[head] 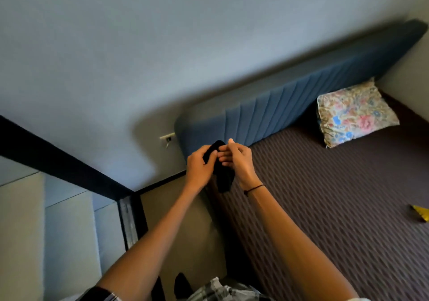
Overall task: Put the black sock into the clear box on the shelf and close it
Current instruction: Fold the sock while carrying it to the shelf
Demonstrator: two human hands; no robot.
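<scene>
The black sock [223, 177] hangs between my two hands, held up in the air above the bed's near corner. My left hand [200, 166] grips its upper part from the left. From the right, my right hand [240, 160] pinches the sock with its fingers. The sock's lower end dangles free below my hands. A thin black band circles my right wrist. No clear box and no shelf shelf contents show in this view.
A bed [336, 196] with a brown patterned cover fills the right side, with a blue padded headboard [290, 98] against the wall. A floral pillow [355, 112] leans at the headboard. A yellow object [421, 212] lies at the right edge. A black-framed structure [130, 219] stands at the left.
</scene>
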